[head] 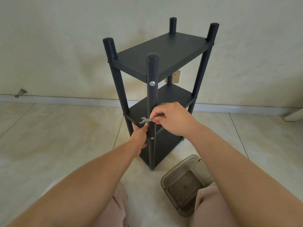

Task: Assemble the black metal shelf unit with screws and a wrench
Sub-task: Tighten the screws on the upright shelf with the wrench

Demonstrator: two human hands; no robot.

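Observation:
The black metal shelf unit (164, 51) stands upright on the tiled floor with three shelves and four round posts. Silver screws show on the near post, one below the top shelf (152, 83) and one lower down (152, 138). My right hand (172, 118) pinches a small flat silver wrench (145, 120) just in front of the near post at the middle shelf. My left hand (139, 136) reaches behind the near post and holds the middle shelf's front edge; its fingertips are hidden.
A clear grey plastic container (183, 184) sits on the floor by my right knee. The wall and white baseboard (65, 99) run behind the shelf, with a metal door stop (21, 92) at left and a wall socket (175, 77) behind the unit.

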